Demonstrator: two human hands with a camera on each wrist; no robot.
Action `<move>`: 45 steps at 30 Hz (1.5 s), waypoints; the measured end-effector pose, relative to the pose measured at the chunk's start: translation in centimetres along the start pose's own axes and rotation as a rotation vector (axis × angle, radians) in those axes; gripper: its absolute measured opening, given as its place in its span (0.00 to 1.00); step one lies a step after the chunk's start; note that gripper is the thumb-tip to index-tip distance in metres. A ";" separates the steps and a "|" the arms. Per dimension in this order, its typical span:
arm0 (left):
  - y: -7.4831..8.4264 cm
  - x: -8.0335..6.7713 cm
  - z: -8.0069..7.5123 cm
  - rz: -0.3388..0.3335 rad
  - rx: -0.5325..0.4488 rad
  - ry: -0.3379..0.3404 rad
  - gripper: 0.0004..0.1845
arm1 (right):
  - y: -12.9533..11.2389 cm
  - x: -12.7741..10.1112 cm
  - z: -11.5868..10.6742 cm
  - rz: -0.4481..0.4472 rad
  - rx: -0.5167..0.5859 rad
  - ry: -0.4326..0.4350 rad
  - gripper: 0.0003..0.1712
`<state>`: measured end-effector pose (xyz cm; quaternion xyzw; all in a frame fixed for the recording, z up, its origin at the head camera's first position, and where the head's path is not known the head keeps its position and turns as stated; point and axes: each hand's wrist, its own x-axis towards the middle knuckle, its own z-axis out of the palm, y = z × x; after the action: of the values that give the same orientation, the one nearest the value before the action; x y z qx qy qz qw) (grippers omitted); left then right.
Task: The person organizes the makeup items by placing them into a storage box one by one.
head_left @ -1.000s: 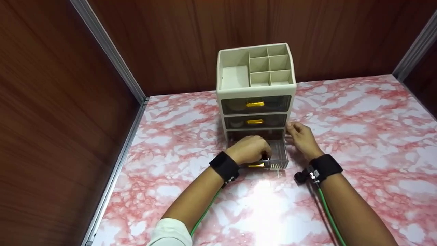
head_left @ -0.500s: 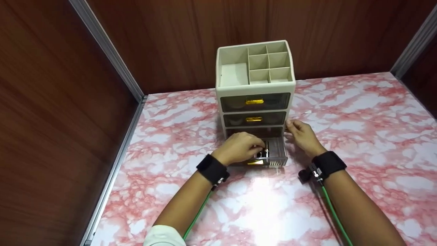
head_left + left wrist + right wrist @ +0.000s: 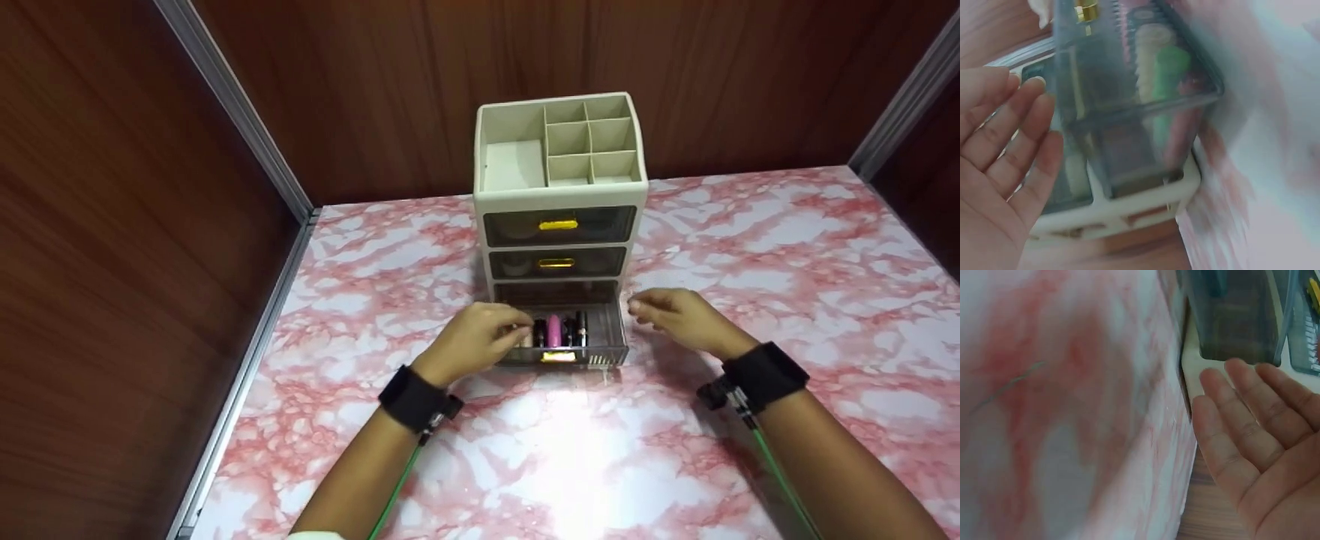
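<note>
A cream desk organizer (image 3: 561,196) has its bottom drawer (image 3: 609,330) pulled out. Several slim cosmetic tubes lie side by side in that clear drawer, among them a pink tube (image 3: 554,330) and a black tube (image 3: 582,327). In the left wrist view a green tube (image 3: 1169,73) shows through the drawer wall. My left hand (image 3: 478,341) is over the drawer's left side, fingers relaxed and holding nothing. To the drawer's right, my right hand (image 3: 679,319) stays apart from it with loosely bent, bare fingers.
Two closed drawers with yellow handles, an upper handle (image 3: 559,225) and a lower handle (image 3: 556,263), sit above the pulled-out one. Divided compartments (image 3: 591,139) form the organizer's top. It stands on a pink marbled table (image 3: 375,315) before a dark wood panel (image 3: 375,97).
My left hand has drawn back leftward out of the drawer, uncovering the row of tubes. My right hand has moved off the organizer's side, toward the right and nearer me.
</note>
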<state>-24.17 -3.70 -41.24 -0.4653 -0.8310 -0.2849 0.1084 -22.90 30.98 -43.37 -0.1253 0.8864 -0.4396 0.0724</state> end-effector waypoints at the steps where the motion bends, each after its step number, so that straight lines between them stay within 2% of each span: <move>1: -0.1 -0.4 -0.2 -0.009 -0.004 0.011 0.07 | -0.1 -0.4 0.1 -0.019 -0.040 0.002 0.28; 5: -0.7 -1.9 -0.7 -0.055 0.014 0.027 0.06 | -0.6 -1.5 0.7 -0.094 -0.147 0.004 0.20; 9: -1.3 -3.2 -0.8 -0.131 -0.016 0.005 0.06 | -1.1 -2.4 1.3 -0.147 -0.182 -0.015 0.15; 12: -1.6 -4.1 -0.8 -0.161 -0.016 -0.023 0.06 | -1.4 -3.1 1.6 -0.177 -0.201 -0.033 0.13; 16: -1.8 -4.7 -0.6 -0.178 0.049 -0.071 0.06 | -1.6 -3.6 2.0 -0.191 -0.228 -0.053 0.16; 18: -1.9 -4.9 -0.3 -0.184 0.086 -0.097 0.06 | -1.5 -3.7 2.2 -0.190 -0.244 -0.043 0.13; 23: -2.1 -4.9 0.4 -0.157 0.169 -0.125 0.06 | -1.6 -3.5 2.7 -0.202 -0.274 0.021 0.01; 29: -2.4 -4.5 0.4 -0.136 0.180 -0.110 0.09 | -1.8 -3.1 2.5 -0.229 -0.265 0.062 0.02; 35: -2.9 -3.5 0.3 -0.152 0.179 -0.108 0.10 | -1.9 -2.4 2.0 -0.252 -0.323 0.123 0.03; 45: -4.5 -2.3 0.9 -0.187 0.164 -0.075 0.08 | -1.4 -0.2 1.6 -0.252 -0.403 0.183 0.03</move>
<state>-26.59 -6.65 -44.67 -0.3855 -0.8948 -0.2074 0.0881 -22.07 28.99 -43.18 -0.2061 0.9364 -0.2692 -0.0900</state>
